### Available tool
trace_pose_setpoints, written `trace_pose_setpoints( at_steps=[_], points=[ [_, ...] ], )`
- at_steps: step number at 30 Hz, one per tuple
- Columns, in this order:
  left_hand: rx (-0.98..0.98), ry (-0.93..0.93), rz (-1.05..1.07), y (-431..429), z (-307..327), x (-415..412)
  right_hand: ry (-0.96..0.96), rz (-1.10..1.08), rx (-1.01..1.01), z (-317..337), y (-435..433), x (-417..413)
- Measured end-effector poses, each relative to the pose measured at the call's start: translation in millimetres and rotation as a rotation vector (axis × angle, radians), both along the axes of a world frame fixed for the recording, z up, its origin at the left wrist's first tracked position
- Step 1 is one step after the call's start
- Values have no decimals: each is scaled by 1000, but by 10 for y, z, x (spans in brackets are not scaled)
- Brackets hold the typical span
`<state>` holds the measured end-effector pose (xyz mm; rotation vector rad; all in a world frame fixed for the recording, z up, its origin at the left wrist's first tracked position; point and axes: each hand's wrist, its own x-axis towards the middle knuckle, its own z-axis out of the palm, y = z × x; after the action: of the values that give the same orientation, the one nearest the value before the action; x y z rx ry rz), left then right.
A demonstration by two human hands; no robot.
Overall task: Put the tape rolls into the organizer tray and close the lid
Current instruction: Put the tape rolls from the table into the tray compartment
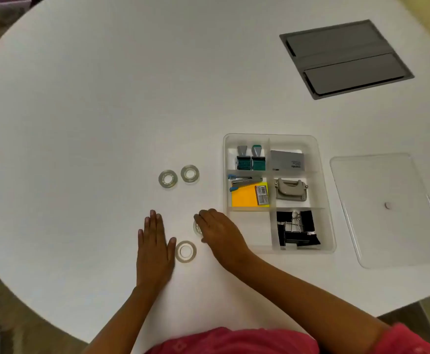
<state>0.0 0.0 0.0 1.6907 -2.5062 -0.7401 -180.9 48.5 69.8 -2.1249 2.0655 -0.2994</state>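
Note:
Several clear tape rolls lie on the white table. Two tape rolls [168,179] [190,174] lie side by side farther out. A third tape roll [186,251] lies flat just right of my left hand [154,247], which rests flat with fingers apart. My right hand [219,232] covers a fourth tape roll [196,228], fingers curled over it; only its left edge shows. The clear organizer tray [247,226] stands to the right, its front left compartment bare. The clear lid [387,208] lies flat right of the tray.
The tray's other compartments hold stamps [250,159], a card box [287,160], a stapler and sticky notes [249,195], a hole punch [290,189] and binder clips [297,231]. A grey cable hatch [346,58] sits at the far right of the table.

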Motion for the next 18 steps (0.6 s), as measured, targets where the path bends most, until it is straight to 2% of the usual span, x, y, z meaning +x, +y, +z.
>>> trace_pose_setpoints(
  at_steps=[6, 12, 14, 18],
  points=[
    [-66, -90, -35, -15, 22, 4, 69, -8, 103, -178, -97, 64],
    [-87, -118, -39, -3, 1, 4, 91, -11, 90, -176, -148, 80],
    [-95, -123, -41, -9, -4, 1, 49, -32, 55, -136, -150, 68],
    [-96, -122, -44, -8, -12, 6, -150, -116, -16, 109, -80, -2]
  ],
)
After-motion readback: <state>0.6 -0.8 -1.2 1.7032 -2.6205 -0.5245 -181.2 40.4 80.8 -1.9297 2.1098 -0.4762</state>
